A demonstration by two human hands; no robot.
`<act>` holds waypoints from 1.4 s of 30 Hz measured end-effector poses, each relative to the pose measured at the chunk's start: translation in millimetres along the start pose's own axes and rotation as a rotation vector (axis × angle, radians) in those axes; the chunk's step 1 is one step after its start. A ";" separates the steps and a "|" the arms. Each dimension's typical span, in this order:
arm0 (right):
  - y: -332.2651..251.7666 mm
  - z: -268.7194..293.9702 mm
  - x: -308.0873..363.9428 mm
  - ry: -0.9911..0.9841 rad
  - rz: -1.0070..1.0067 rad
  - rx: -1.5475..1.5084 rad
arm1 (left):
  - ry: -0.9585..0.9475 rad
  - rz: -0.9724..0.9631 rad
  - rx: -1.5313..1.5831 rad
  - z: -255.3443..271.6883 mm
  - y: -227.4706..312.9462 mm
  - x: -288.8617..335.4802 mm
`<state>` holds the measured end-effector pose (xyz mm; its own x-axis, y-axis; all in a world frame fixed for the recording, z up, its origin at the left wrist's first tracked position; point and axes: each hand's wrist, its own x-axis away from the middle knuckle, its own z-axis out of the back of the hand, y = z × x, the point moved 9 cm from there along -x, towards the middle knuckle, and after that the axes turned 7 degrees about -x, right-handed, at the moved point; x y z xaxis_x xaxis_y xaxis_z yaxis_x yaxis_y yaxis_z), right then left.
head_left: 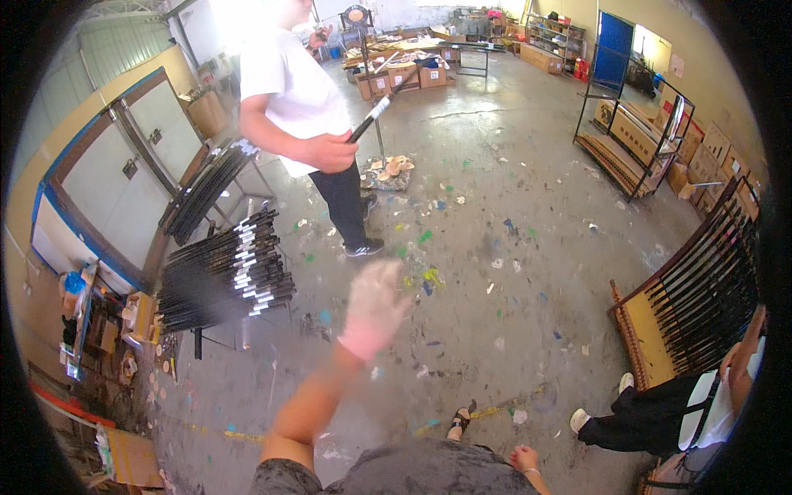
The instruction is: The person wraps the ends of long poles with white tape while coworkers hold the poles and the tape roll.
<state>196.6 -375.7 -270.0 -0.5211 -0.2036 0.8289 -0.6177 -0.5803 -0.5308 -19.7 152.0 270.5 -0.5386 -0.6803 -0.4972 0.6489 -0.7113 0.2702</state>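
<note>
Two hands belong to the wearer in the head view: the left hand [377,305], in a whitish glove with a pink cuff, is raised above the paint-spotted concrete floor [528,157], and the right hand [524,458] hangs low beside the dark shirt [412,470]. No object shows in either, but blur on the left and small size on the right mean I cannot tell whether they are spread or closed. The pile of black cue-like rods [214,285], white-banded, lies left of the gloved hand, apart from it. Ahead, a co-worker [297,91] grips another banded rod [365,129].

A careless leftward sweep might knock the rod ends, making loose ones roll off; floor scraps could cause a slip. The co-worker's head is cut off above, the rods' stand mostly hidden, and a second person [643,417] clipped by the rim.
</note>
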 end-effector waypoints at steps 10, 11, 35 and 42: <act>20.6 21.9 -4.2 0.005 0.015 -0.143 | -0.187 0.059 -0.816 -14.9 -124.2 -147.5; 18.1 23.8 0.3 -0.002 0.036 -0.148 | -0.257 0.083 -0.740 -23.3 -137.3 -151.6; -502.0 -153.4 405.7 -0.051 1.579 0.194 | -0.704 0.078 1.528 -79.4 155.2 -11.3; -496.8 -147.0 414.0 0.104 1.577 0.150 | -0.520 0.023 1.232 -74.3 175.3 3.8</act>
<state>201.2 -55.8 310.9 -0.5958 -0.6017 -0.5319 0.6166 0.0816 -0.7830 131.9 37.9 254.6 -0.8535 -0.4861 -0.1879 -0.0968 -0.2063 0.9737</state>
